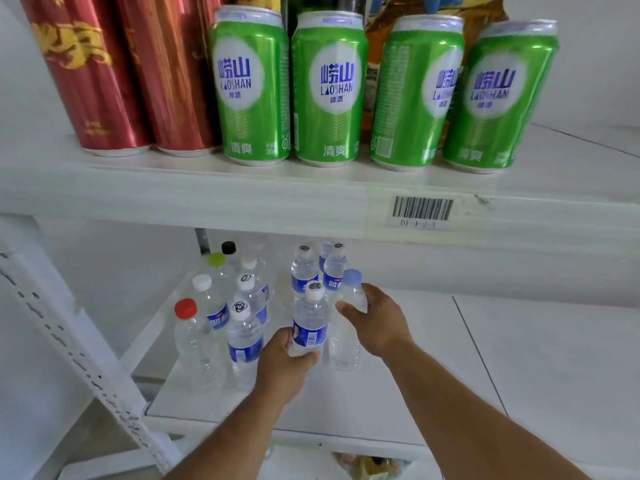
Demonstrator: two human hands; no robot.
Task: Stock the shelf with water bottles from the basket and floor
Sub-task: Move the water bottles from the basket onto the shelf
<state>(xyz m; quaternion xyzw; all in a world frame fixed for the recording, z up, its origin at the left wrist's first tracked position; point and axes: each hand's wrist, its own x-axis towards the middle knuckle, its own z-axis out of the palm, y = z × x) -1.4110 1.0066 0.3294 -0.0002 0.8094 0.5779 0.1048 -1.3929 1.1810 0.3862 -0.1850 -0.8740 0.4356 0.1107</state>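
Both hands reach onto the lower white shelf (398, 393). My left hand (284, 362) grips the base of a blue-labelled water bottle (310, 323) with a scribbled white cap, standing upright. My right hand (377, 320) is closed around the upper part of a clear unlabelled bottle (346, 348) with a pale blue cap, just right of the first. Several more water bottles (244, 337) stand in rows to the left and behind, among them a red-capped bottle (194, 344). The basket and floor are out of view.
The upper shelf (311, 199) carries several green Laoshan cans (254, 88) and two red cans (93, 74), with a barcode label (422, 211) on its front edge. A perforated white upright (79, 348) runs down the left. Bare shelf lies right of the bottles.
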